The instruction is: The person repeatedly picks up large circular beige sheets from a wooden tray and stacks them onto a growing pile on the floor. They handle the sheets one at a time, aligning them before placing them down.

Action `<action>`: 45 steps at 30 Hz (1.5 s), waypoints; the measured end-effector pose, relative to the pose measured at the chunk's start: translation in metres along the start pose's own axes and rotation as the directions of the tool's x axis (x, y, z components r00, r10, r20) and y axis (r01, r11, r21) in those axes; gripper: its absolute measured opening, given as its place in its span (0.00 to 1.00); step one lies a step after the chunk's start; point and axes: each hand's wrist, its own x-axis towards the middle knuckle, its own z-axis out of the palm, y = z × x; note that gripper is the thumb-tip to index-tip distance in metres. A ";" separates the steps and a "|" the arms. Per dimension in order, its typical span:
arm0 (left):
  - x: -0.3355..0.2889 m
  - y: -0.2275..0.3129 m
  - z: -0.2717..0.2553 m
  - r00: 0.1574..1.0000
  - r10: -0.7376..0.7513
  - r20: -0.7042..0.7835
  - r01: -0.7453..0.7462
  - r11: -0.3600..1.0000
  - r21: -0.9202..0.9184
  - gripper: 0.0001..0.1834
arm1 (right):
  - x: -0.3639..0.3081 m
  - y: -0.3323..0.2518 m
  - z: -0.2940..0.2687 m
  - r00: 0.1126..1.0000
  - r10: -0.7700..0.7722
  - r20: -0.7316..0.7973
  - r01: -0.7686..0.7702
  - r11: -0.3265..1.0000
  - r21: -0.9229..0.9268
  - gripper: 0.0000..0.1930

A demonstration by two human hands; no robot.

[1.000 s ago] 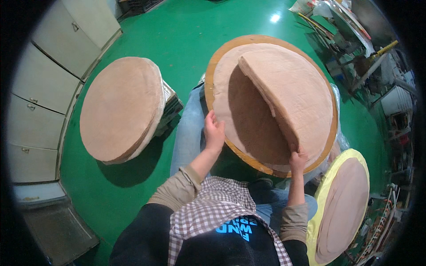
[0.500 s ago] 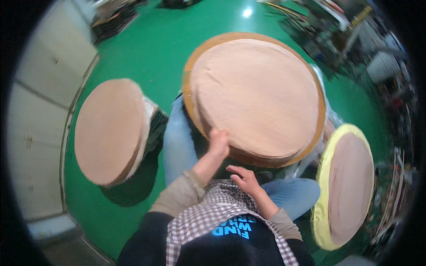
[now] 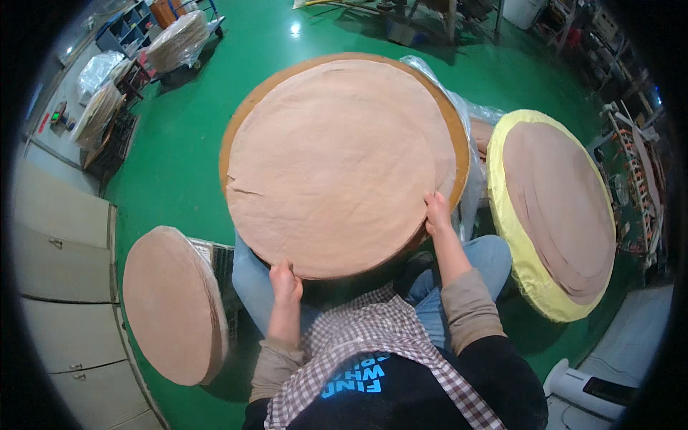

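**Wide wooden board (image 3: 448, 106) bearing tan sheets (image 3: 330, 158)**

The round sheets lie stacked on it, before the person's knees. Right, a yellow-rimmed disc (image 3: 530, 290); left, a smaller stack (image 3: 172, 308). Left hand (image 3: 287, 282) and right hand (image 3: 437, 213), fingers curled, grip the sheets' near edge.

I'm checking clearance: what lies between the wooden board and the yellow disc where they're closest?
In the head view, clear plastic and, partly hidden, some tan sheets show between the wooden board and the yellow disc.
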 end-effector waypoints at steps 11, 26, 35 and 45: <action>0.008 0.013 -0.011 0.987 0.156 -0.020 -0.154 0.985 0.079 0.29 | -0.016 -0.002 0.013 0.994 -0.063 -0.090 0.054 0.994 -0.098 0.08; 0.041 0.040 -0.043 0.983 0.142 -0.113 -0.145 0.989 -0.021 0.17 | 0.044 0.011 -0.010 0.994 0.110 0.018 -0.104 0.975 -0.198 0.07; 0.048 0.181 -0.028 0.895 0.427 0.126 -0.445 0.869 0.217 0.07 | -0.136 0.026 0.034 0.912 0.409 0.008 -0.406 0.902 0.144 0.21; -0.111 0.316 -0.349 0.581 0.571 -0.580 -0.668 0.742 0.061 0.22 | -0.167 0.130 0.422 0.534 0.398 0.746 -0.090 0.904 -0.419 0.06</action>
